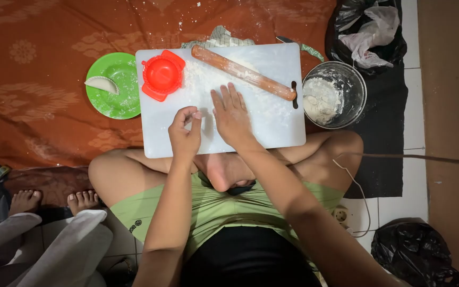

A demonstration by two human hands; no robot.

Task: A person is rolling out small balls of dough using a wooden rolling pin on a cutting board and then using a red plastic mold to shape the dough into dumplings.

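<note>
The person sits cross-legged on the floor with a white cutting board (pixel 261 127) across the lap. The right hand (pixel 232 114) lies flat on the floured board, fingers extended and together, holding nothing. The left hand (pixel 185 133) rests just beside it on the board, fingertips pinched together in a closed grip; whether they hold a bit of dough cannot be told.

A wooden rolling pin (pixel 243 73) lies diagonally across the board's far side, apart from both hands. A red dumpling press (pixel 162 75) sits at the board's far left corner. Left of the board, a green plate (pixel 120 98) carries one folded dumpling (pixel 102 83). To the right stands a metal bowl (pixel 353 101) containing flour (pixel 321 100).
</note>
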